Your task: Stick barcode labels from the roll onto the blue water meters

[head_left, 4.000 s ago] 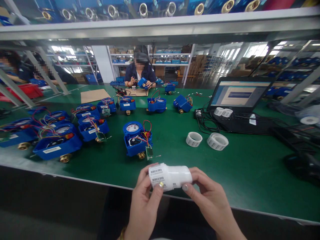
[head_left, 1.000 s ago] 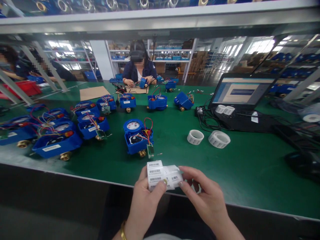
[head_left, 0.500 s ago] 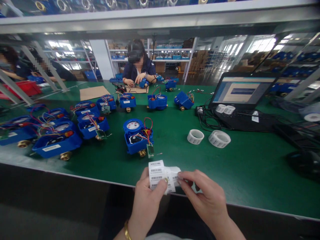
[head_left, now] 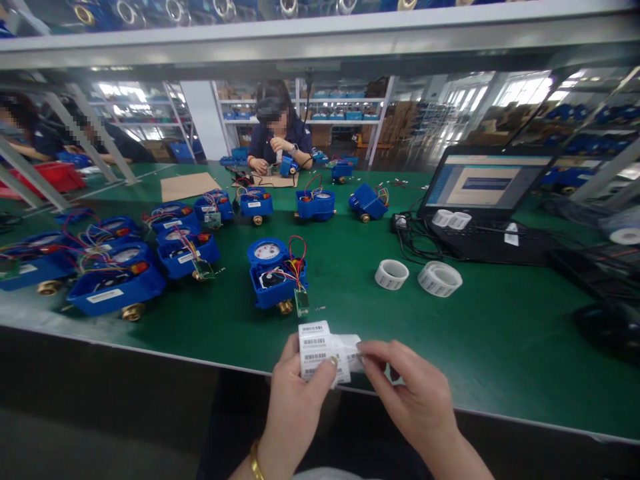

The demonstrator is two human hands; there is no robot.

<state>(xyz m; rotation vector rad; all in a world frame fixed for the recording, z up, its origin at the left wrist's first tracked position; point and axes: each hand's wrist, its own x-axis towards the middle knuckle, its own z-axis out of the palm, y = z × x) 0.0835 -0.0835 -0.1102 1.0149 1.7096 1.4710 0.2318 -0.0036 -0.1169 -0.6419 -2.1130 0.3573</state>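
My left hand [head_left: 303,390] is closed around white barcode labels [head_left: 314,343], with the thumb pressed on their printed face. At their right side, the thumb and forefinger of my right hand [head_left: 407,380] pinch a label's edge; whether it is peeled from its backing I cannot tell. Both hands are over the table's front edge. Just beyond the labels stands a blue water meter [head_left: 273,273] with its round dial uncovered, loose coloured wires and a small green circuit board [head_left: 303,302] hanging at its right front.
Several more blue meters [head_left: 117,283] crowd the left and the middle back. Two label rolls [head_left: 391,274] lie to the right, before a laptop [head_left: 475,193] with cables. A co-worker [head_left: 280,137] sits across the green table [head_left: 345,267]. A shelf [head_left: 320,33] spans overhead.
My hands stay nearly in place, the right fingers still pinching the label's edge. Across the table, the co-worker's one hand has risen toward the chest.
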